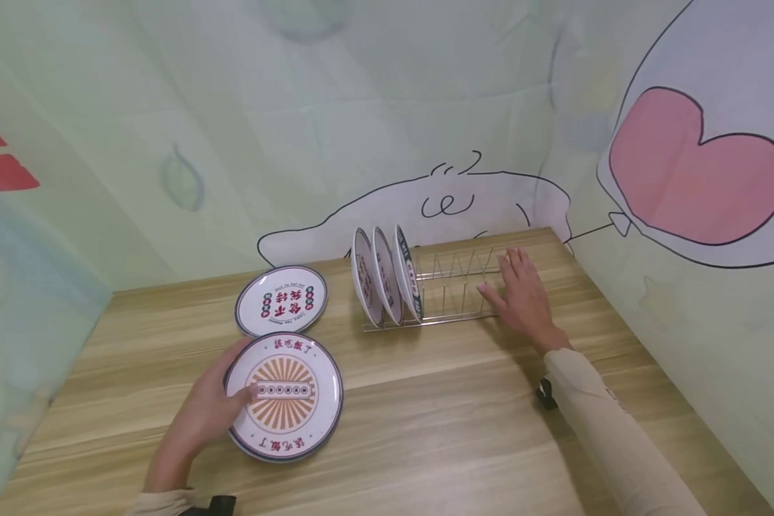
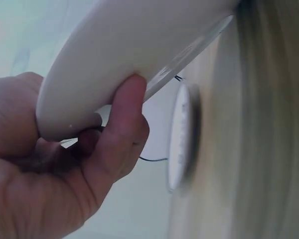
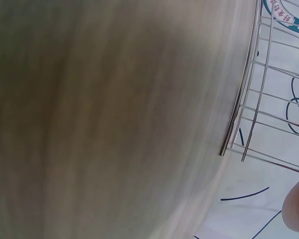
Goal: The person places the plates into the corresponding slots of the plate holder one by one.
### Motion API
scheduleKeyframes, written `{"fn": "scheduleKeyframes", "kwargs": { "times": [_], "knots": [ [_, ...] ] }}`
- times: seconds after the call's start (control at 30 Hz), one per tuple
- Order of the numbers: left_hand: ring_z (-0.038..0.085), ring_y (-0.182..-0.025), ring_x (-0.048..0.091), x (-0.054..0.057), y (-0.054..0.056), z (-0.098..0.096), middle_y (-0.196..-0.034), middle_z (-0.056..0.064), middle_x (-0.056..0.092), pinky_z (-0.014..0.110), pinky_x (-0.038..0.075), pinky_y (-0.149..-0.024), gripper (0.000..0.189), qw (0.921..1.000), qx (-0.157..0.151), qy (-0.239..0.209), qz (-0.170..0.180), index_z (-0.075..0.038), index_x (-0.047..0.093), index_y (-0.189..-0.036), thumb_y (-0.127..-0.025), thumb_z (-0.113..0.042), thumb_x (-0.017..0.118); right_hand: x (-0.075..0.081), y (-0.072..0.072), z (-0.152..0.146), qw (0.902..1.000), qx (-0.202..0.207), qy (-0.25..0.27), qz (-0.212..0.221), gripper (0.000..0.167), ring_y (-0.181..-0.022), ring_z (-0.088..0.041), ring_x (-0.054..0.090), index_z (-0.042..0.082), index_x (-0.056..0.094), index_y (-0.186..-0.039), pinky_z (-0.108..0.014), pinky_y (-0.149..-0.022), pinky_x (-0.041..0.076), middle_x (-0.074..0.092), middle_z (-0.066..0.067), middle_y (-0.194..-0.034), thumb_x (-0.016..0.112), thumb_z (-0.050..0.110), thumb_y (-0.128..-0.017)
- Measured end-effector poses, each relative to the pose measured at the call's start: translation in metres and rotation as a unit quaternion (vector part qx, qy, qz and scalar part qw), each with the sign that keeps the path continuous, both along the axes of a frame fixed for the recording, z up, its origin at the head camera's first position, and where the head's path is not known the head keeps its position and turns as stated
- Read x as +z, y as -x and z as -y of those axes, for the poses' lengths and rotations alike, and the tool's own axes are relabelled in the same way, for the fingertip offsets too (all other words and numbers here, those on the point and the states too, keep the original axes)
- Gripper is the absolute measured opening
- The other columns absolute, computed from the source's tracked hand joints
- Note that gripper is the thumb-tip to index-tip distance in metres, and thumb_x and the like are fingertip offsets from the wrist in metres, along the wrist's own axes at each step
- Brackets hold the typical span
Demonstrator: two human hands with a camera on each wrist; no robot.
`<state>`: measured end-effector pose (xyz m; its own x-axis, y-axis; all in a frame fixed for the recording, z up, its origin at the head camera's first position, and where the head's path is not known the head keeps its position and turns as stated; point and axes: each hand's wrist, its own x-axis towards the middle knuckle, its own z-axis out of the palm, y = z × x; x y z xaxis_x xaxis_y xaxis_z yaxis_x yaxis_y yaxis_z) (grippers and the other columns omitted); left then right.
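Three racked plates (image 1: 387, 279), one flat plate (image 1: 282, 297); left fingers (image 2: 127, 107) clamp another plate (image 1: 297, 416), right fingers (image 1: 518, 269) apart.

The head camera looks down over the brown wood-grain table (image 1: 426, 423) and, like the right wrist's, sees the silver wire rack (image 1: 451, 317); the left wrist's closely sees a round white plate (image 2: 129, 45) from below.

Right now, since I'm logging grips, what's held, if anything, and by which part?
The left hand grips the sunburst plate by its left edge, thumb on top, fingers beneath. Whether the right hand holds the wire rack is unclear.
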<state>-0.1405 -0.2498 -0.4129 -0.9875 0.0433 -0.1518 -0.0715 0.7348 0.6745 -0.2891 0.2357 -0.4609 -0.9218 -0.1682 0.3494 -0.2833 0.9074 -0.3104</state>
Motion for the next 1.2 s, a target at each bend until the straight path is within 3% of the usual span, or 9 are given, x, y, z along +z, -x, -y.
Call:
{"fn": "scheduleKeyframes", "kwargs": {
  "times": [0.43, 0.6, 0.77, 0.97, 1.13, 1.2],
  "knots": [
    [0.050, -0.142, 0.035, 0.047, -0.014, -0.029, -0.156, 0.026, 0.037, 0.064, 0.030, -0.114, 0.076, 0.9927, -0.085, 0.002, -0.086, -0.017, 0.035, -0.156, -0.088, 0.002, 0.065, 0.002, 0.001, 0.004, 1.0000, 0.003, -0.001, 0.002, 0.076, -0.152, -0.045, 0.014, -0.008, 0.034, -0.150, -0.057, -0.124, 0.014, 0.021, -0.029, -0.162, 0.057, 0.042, -0.098],
    [0.040, -0.135, 0.049, 0.058, -0.020, -0.045, -0.147, 0.020, 0.052, 0.059, 0.038, -0.110, 0.074, 0.9846, -0.116, -0.004, -0.131, -0.017, 0.041, -0.152, -0.086, 0.005, 0.065, 0.003, 0.002, 0.005, 1.0000, 0.006, 0.001, -0.002, 0.076, -0.151, -0.046, 0.016, -0.009, 0.033, -0.150, -0.056, -0.125, 0.013, 0.021, -0.029, -0.162, 0.057, 0.042, -0.098],
    [0.029, -0.123, 0.057, 0.069, -0.023, -0.061, -0.141, 0.015, 0.059, 0.055, 0.046, -0.104, 0.072, 0.9794, -0.135, -0.006, -0.150, -0.019, 0.044, -0.151, -0.087, 0.004, 0.066, 0.002, 0.004, 0.005, 1.0000, 0.005, -0.002, 0.002, 0.077, -0.152, -0.046, 0.015, -0.008, 0.032, -0.151, -0.055, -0.125, 0.011, 0.021, -0.029, -0.162, 0.055, 0.044, -0.099],
    [0.020, -0.106, 0.060, 0.081, -0.020, -0.081, -0.137, 0.014, 0.061, 0.047, 0.052, -0.092, 0.068, 0.9734, -0.157, -0.010, -0.166, -0.020, 0.045, -0.150, -0.089, 0.002, 0.063, 0.001, 0.005, 0.003, 1.0000, 0.004, -0.002, -0.005, 0.076, -0.151, -0.046, 0.017, -0.009, 0.034, -0.149, -0.056, -0.124, 0.014, 0.022, -0.029, -0.162, 0.053, 0.046, -0.099],
    [0.018, -0.106, 0.058, 0.089, -0.018, -0.096, -0.140, 0.011, 0.060, 0.044, 0.051, -0.092, 0.064, 0.9692, -0.168, -0.014, -0.180, -0.017, 0.045, -0.150, -0.091, 0.003, 0.059, -0.002, 0.004, 0.002, 1.0000, 0.001, -0.006, 0.003, 0.076, -0.152, -0.045, 0.015, -0.008, 0.033, -0.150, -0.057, -0.124, 0.014, 0.021, -0.029, -0.162, 0.053, 0.046, -0.099],
    [0.014, -0.094, 0.061, 0.092, -0.016, -0.101, -0.131, 0.011, 0.065, 0.040, 0.053, -0.088, 0.064, 0.9675, -0.174, -0.022, -0.183, -0.015, 0.044, -0.150, -0.090, 0.004, 0.057, -0.002, 0.004, 0.002, 1.0000, 0.001, -0.004, 0.005, 0.076, -0.152, -0.044, 0.014, -0.008, 0.034, -0.150, -0.057, -0.124, 0.014, 0.021, -0.029, -0.162, 0.055, 0.044, -0.099]
  ]
}}
